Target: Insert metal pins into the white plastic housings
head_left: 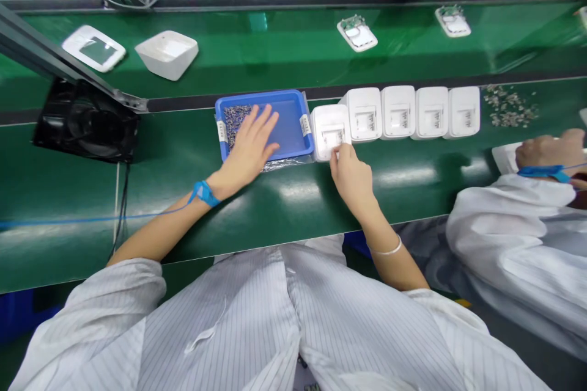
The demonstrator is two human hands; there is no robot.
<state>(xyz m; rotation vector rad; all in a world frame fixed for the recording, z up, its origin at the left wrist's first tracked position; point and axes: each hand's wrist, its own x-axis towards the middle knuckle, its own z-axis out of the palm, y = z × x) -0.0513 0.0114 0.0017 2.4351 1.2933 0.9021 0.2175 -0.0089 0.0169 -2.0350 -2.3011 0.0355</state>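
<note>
My left hand [251, 145], a blue strap round its wrist, reaches over a blue tray [293, 96] with its fingers spread. Small screws [236, 117] lie heaped in the tray's left part, partly hidden by the hand. My right hand [352, 176] is at the nearest white plastic housing [323, 119], its thumb and fingertips pinched at the recess in the top. Whatever sits between those fingertips is too small to make out. Right of this housing, several similar white housings [365, 104] stand in a row with small metal pieces in their recesses.
A black fan [87, 122] stands left beneath a metal post. A co-worker's hand [550, 149] is on a white part at the right, near scattered small metal pieces [509, 107]. Behind, a green belt [275, 43] carries a white cover [94, 49], a white shell [167, 54] and boards.
</note>
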